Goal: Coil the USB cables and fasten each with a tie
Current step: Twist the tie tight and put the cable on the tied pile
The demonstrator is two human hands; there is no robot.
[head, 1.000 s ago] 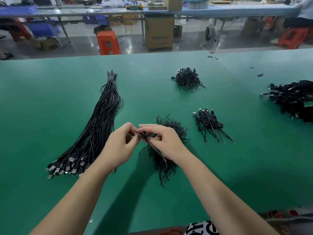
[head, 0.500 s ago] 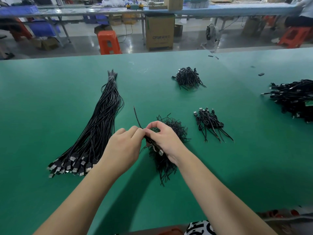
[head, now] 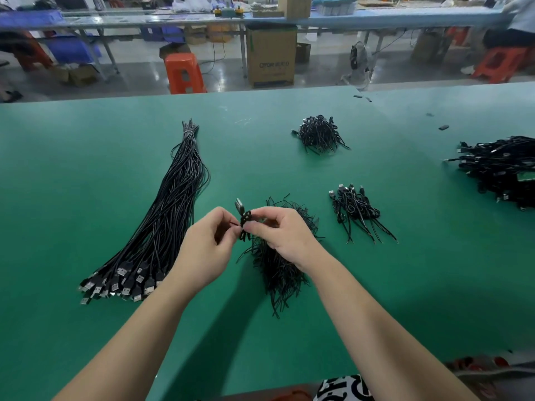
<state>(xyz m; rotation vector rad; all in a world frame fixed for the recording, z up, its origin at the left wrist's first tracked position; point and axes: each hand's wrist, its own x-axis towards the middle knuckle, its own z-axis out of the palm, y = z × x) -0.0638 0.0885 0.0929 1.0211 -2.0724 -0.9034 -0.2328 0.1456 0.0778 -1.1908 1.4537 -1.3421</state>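
Observation:
A small coiled black USB cable is held above the green table, its plug pointing up and left. My right hand pinches the coil between thumb and fingers. My left hand pinches a thin black tie end at the coil's left side. Under my right hand lies a loose heap of black ties. A long bundle of straight USB cables stretches on the left, plugs toward me. A few tied cables lie to the right of my hands.
Another small black pile sits further back in the middle. A large heap of black cables lies at the right edge. Beyond the table stand an orange stool, a cardboard box and long benches.
The cable has been wound tighter into a small coil and lifted slightly. The free end that stuck up half a second ago is gone, and my left hand now pinches the tie beside it.

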